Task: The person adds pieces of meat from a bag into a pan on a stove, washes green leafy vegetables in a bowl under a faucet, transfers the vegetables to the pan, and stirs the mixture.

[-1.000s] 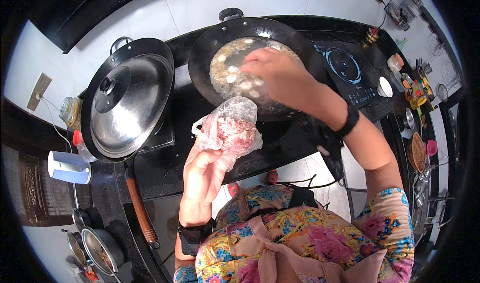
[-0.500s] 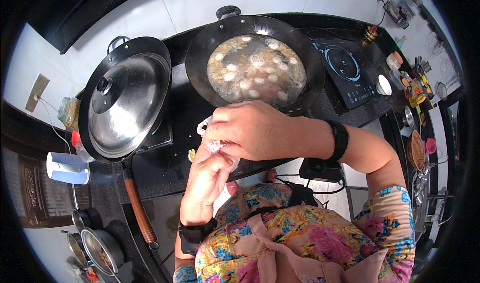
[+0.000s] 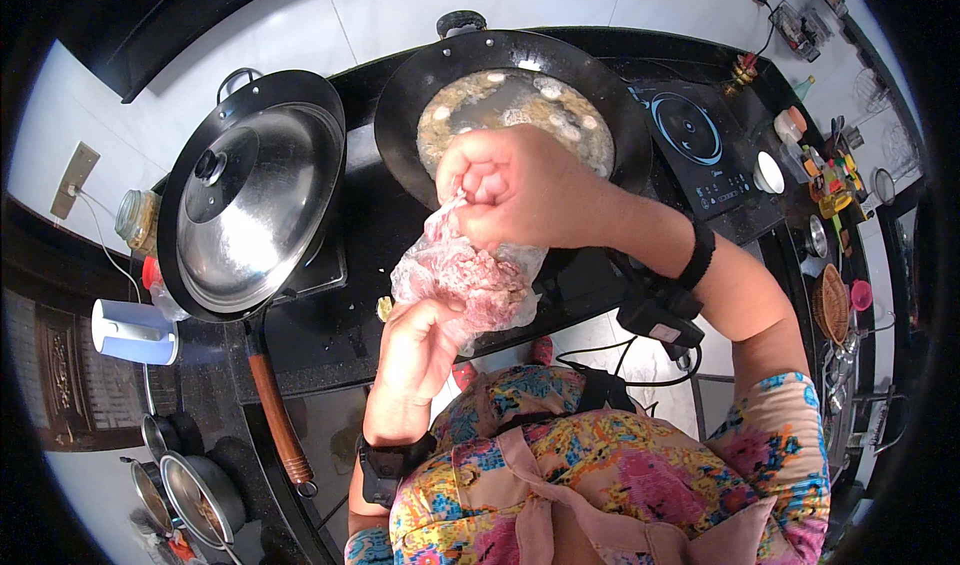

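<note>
A clear plastic bag of pink minced meat [image 3: 485, 283] is between my two hands, above the counter's front edge. My right hand [image 3: 525, 190] is closed in a fist round the bag's bunched upper part. Thumb and fingers of my left hand [image 3: 412, 355] grip the bag's lower left side. Just beyond my right hand stands a wide black wok [image 3: 405, 145] holding cloudy liquid [image 3: 470, 115] with pale round pieces in it. My right hand and forearm hide the wok's near part.
To the left sits a second wok with a domed steel lid [image 3: 255, 210] and a wooden handle [image 3: 275, 415] jutting toward me. On the right are an induction cooker [image 3: 695, 145] and a white bowl [image 3: 768, 173]. A black boxy device [image 3: 660, 315] with cables hangs below my right forearm.
My hands have moved apart, the right one up and away toward the wok. The bag of minced meat, mostly hidden before, now shows between them.
</note>
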{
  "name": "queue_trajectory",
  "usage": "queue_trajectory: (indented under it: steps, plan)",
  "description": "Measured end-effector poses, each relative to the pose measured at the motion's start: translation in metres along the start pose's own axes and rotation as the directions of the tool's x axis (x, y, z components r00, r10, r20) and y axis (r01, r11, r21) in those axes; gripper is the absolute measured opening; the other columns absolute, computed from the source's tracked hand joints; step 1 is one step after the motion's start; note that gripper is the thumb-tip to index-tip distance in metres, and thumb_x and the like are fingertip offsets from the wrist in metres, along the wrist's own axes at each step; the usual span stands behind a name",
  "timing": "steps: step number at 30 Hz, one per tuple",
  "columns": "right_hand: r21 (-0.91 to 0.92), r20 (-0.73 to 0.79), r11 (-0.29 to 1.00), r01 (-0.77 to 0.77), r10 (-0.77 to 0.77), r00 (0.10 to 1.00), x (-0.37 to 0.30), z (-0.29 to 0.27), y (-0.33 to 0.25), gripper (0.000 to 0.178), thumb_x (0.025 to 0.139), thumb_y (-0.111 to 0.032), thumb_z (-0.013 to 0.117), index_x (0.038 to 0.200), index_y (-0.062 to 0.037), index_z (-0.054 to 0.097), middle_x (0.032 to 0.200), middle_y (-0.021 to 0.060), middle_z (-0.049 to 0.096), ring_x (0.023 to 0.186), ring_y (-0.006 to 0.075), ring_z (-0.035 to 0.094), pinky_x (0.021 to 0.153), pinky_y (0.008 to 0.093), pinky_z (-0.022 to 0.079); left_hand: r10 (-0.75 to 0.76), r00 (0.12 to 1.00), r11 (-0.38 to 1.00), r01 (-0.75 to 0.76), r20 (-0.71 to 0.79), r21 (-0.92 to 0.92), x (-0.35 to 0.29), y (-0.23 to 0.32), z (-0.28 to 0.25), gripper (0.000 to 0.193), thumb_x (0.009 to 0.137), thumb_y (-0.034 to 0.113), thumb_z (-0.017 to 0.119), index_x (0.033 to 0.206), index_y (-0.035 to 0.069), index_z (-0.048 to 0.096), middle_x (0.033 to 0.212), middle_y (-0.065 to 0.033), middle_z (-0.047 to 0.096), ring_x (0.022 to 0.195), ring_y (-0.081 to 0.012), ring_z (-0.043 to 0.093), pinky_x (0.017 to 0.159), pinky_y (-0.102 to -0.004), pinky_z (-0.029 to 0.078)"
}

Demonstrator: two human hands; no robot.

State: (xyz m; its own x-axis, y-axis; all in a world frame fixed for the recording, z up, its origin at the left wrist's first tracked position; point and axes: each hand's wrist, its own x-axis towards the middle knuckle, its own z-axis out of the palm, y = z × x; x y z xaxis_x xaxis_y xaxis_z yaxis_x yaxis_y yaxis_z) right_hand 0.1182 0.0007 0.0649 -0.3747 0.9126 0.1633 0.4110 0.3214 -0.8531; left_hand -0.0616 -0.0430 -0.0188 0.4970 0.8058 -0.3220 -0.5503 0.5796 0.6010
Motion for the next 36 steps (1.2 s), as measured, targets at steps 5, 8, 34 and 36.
queue_trajectory:
  steps: [5,8,34,36]
  plan:
    - [-0.303,-0.106,0.936,0.181,-0.221,0.969,0.005,-0.022,0.015,0.009,0.068,-0.009,0.067,0.071,-0.0053,0.059,0.062,0.0067,0.061,0.060,0.0179,0.061,0.056,0.0279,0.047,0.089,0.993,0.994,-0.085,0.078,-0.062,-0.003,0.006,0.009,0.062,0.064,-0.003,0.045,0.125,-0.005,0.039,0.120,-0.0193,0.051,0.113,-0.0329,0.050,0.099,-0.0471,0.038]
    - [-0.707,-0.073,0.692,0.145,-0.276,0.958,0.010,-0.042,0.044,0.010,0.069,-0.009,0.061,0.078,-0.0042,0.060,0.069,0.0122,0.061,0.069,0.0300,0.061,0.064,0.0376,0.049,0.119,0.988,0.993,-0.121,0.101,0.014,-0.005,0.007,0.010,0.060,0.073,0.006,0.049,0.131,-0.003,0.034,0.125,-0.0188,0.048,0.114,-0.0327,0.048,0.099,-0.0481,0.038]
    - [-0.418,0.295,0.822,0.386,-0.279,0.914,-0.059,0.051,-0.044,0.010,0.066,-0.003,0.058,0.075,-0.0086,0.056,0.081,0.0057,0.050,0.080,0.0257,0.053,0.064,0.0352,0.047,0.154,0.980,0.988,-0.148,0.128,-0.050,-0.040,0.013,-0.048,0.077,0.061,-0.009,0.052,0.135,0.003,0.032,0.125,-0.0165,0.047,0.112,-0.0295,0.050,0.093,-0.0417,0.045]
    - [-0.413,0.317,0.841,0.349,-0.226,0.921,-0.076,0.051,-0.046,0.011,0.065,-0.002,0.057,0.074,-0.0078,0.055,0.080,0.0059,0.050,0.079,0.0260,0.053,0.065,0.0351,0.046,0.192,0.962,0.981,-0.195,0.193,-0.005,-0.049,0.014,-0.055,0.075,0.063,-0.003,0.057,0.134,0.002,0.033,0.125,-0.0173,0.047,0.113,-0.0305,0.049,0.094,-0.0418,0.043]
